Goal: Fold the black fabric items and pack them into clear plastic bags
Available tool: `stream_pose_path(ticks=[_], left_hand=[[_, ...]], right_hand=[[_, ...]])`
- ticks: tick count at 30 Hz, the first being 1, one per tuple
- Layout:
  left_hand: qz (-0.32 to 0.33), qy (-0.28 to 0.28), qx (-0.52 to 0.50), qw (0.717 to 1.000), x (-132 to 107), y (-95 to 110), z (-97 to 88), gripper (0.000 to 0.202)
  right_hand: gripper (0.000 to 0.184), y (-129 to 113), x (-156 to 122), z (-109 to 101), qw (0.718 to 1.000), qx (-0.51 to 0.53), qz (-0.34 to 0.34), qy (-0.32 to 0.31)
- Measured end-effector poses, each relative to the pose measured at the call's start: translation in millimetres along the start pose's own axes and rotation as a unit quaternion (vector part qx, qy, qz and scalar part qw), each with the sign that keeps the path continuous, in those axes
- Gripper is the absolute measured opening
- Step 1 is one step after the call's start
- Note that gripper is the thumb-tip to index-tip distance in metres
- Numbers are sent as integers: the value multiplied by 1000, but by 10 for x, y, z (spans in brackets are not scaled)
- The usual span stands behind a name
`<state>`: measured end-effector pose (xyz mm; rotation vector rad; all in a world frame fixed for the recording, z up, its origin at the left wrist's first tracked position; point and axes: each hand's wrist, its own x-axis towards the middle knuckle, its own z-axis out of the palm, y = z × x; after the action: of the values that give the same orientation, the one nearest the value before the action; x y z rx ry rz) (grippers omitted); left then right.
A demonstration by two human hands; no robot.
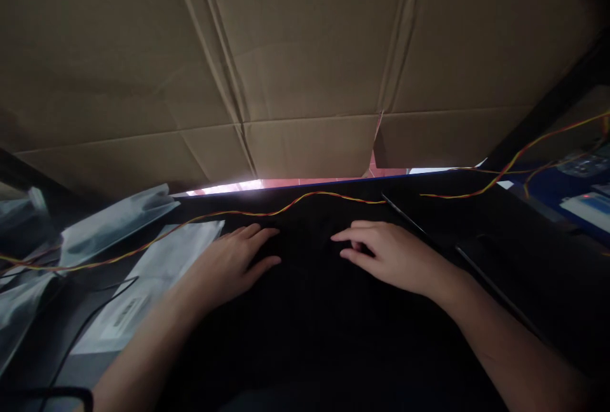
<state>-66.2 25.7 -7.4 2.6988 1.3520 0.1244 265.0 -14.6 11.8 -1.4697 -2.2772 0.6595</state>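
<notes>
Black surface beneath left hand and right hand, both hands loosely spread, red-yellow wire just beyond.

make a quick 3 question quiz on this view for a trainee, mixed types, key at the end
1. Fill in the gap: the twisted wire running across beyond the two hands pairs red with ____.

2. True or false: the right hand is clenched in a fist.

3. Which of these carries a barcode label?
a) the cardboard
b) the white packet beside the left hand
c) the twisted wire

Key: 1. yellow; 2. false, its thumb and index finger are stretched out and apart; 3. b
</notes>
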Motion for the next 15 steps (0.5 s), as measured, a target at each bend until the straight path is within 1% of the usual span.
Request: stream_pose_path(ticks=[3, 6, 8, 10, 11, 13, 14, 15], left_hand=[[18, 17, -8, 1000, 16, -27, 31, 51], [29, 15, -16, 999, 13, -39, 9, 53], [37, 14, -7, 999, -2, 3, -66, 55], [58, 10, -13, 998, -28, 101, -180, 51], [72, -1, -30, 997, -43, 166, -240, 44], [100, -53, -90, 989, -72, 304, -330, 30], [109, -87, -121, 983, -83, 367, -349, 32], [114, -121, -146, 975, -91, 420, -347, 38]], right_hand=[[37, 18, 20, 59, 998, -22, -15, -52], [37, 77, 35, 53, 997, -32, -12, -69], [36, 108, 41, 38, 997, -32, -14, -68], [35, 108, 43, 28, 998, -32, -22, -42], [35, 93, 42, 24, 999, -30, -29, -24], [31, 38, 33, 18, 999, -12, -43, 0], [27, 1, 26, 16, 999, 3, -50, -5], [23, -39, 16, 16, 998, 20, -57, -20]])
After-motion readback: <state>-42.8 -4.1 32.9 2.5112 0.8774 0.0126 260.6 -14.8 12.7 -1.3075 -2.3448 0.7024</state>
